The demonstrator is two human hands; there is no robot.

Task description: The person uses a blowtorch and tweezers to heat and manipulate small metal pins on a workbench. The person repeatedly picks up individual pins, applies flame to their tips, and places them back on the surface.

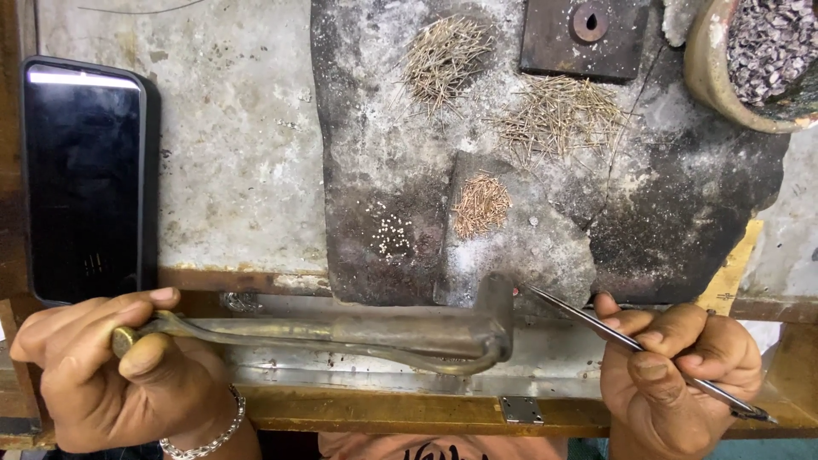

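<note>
My left hand (115, 366) grips the handle end of a long brass-coloured metal torch (358, 334) that lies across the bench front, its bent nozzle pointing up at the dark slab. My right hand (677, 366) holds thin metal tweezers (588, 317), their tip just beside the torch nozzle. On the scorched dark slab (682, 213) lie heaps of thin wire pins (558, 111), another pin heap (443, 55), a small pile of short copper-coloured bits (481, 204) and a scatter of tiny white beads (392, 234).
A black phone (85, 179) lies at the left on the worn bench top. A bowl of small grey pieces (711, 77) stands at the upper right. A rusty square plate with a hole (584, 34) sits at the top. A small hinge (521, 411) is on the front edge.
</note>
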